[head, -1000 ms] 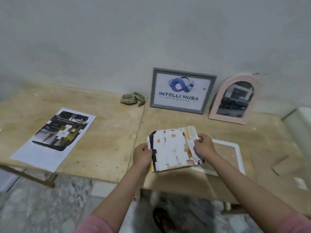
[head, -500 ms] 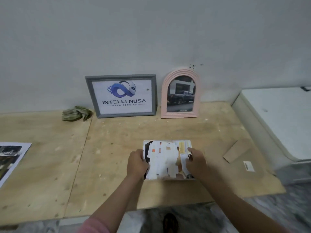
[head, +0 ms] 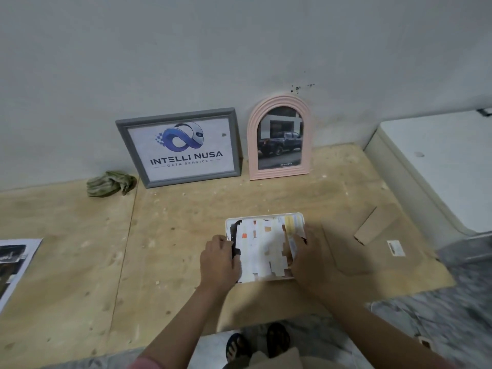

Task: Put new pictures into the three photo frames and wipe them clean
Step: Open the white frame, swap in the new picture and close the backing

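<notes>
Plywood table point(head: 80, 249) along a grey wall: at upper centre the grey frame point(head: 179, 147) and pink arched frame point(head: 279, 141) already hold pictures. At centre, left hand point(head: 221, 259) and right hand point(head: 310, 258) pinch the new picture point(head: 263, 249) over the white frame point(head: 266, 217); fitting and wiping with the green cloth point(head: 110, 183) seemingly remain.

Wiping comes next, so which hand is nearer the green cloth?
Left. The left hand is on the picture's left edge, the side facing the green cloth; the right hand is on its far edge.
</notes>
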